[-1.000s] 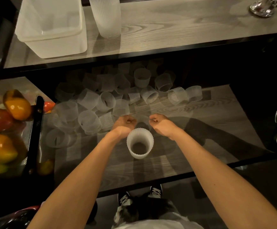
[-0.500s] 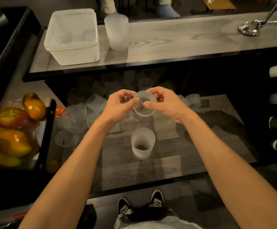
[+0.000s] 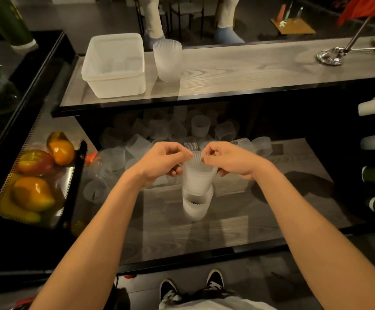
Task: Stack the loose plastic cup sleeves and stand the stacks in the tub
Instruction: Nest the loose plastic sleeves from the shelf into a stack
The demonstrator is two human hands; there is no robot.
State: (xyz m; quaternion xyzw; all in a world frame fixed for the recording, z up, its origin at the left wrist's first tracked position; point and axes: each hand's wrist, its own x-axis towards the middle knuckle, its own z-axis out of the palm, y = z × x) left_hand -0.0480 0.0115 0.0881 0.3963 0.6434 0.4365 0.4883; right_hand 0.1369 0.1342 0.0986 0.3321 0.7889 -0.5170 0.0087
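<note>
Sleeve [image 3: 198, 175], pinched by left hand [image 3: 162, 163] and right hand [image 3: 232, 162], now lowered to stack [image 3: 195, 209].

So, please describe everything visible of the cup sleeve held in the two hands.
The sleeve is a frosted, translucent tube of what looks like plastic, with fine vertical ribs and a wider open top. It is held roughly upright. The left hand pinches its rim on one side and the right hand on the other. It hangs above the standing stack on the lower shelf, its bottom end at the stack's mouth; whether it is inside, I cannot tell.
</note>
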